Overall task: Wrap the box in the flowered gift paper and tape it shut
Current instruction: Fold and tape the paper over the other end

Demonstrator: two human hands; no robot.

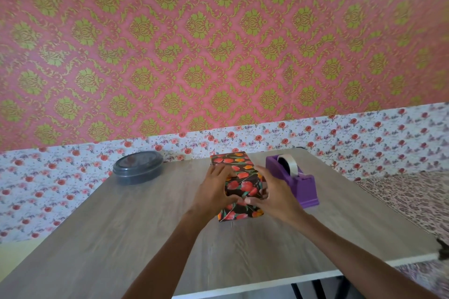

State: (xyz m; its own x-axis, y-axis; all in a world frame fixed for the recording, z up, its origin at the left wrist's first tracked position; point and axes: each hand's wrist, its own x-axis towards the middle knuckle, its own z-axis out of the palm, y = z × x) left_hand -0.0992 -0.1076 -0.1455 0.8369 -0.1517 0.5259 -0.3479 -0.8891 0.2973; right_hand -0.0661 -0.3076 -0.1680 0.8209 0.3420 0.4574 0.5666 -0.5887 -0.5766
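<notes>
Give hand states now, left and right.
Left hand: grips the wrapped box, thumb on its near end.
Right hand: grips the same box, thumb on the near end.

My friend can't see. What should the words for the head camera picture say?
The left hand and right hand hold a box wrapped in dark flowered paper on a wooden table, thumbs pressing its near end. A purple tape dispenser stands to its right, a round dark lidded container to its left.
</notes>
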